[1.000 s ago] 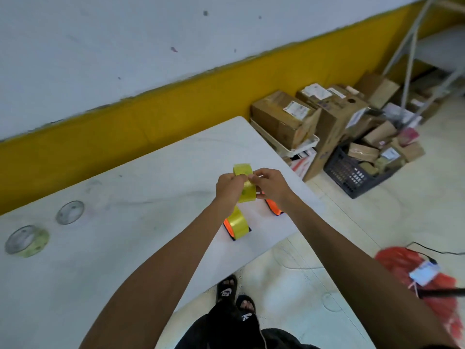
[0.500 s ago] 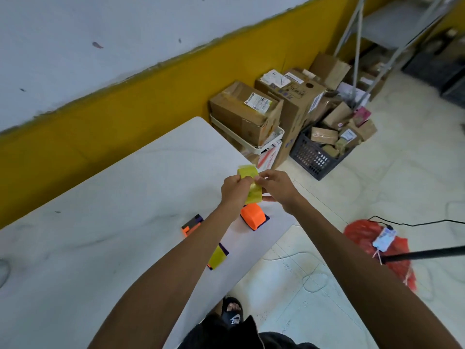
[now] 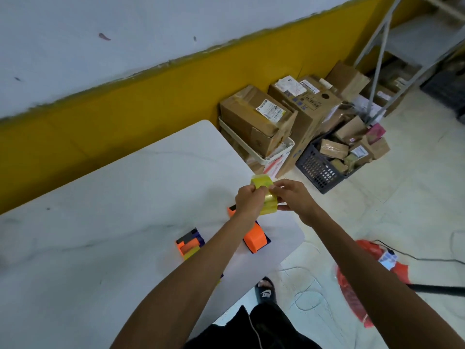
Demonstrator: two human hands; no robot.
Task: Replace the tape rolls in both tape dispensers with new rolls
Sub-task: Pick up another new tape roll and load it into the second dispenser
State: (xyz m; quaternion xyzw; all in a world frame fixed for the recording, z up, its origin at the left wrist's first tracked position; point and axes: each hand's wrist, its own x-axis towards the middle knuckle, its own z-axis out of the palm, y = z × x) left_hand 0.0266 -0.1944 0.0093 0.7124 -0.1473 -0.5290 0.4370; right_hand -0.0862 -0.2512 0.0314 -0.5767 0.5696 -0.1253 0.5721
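Above the near corner of the white table (image 3: 105, 197), I hold a yellow tape roll (image 3: 264, 195) up in both hands. My left hand (image 3: 247, 201) is closed around its left side, and my right hand (image 3: 293, 195) pinches the right edge, the fingertips (image 3: 273, 190) pressed at the top where I judge the loose end sits.

I'd expect the roll to be light and stiff as a ring, a glossy film wound on a hard core. The outer face looks slick, so the safer hold is across the flat rims or through the hole, not on the shiny band. The free end will be thin, clingy and quick to fold back on itself, so it wants a firm pinch at the very tip.

Below my left forearm lies an orange tape dispenser (image 3: 255, 239), a smooth curved plastic shell on a dark base, resting on the tabletop. Just to its left lies a second dispenser (image 3: 190, 244), blocky, orange and dark, with a strip of yellow at its near edge. Neither one touches the roll in my hands.
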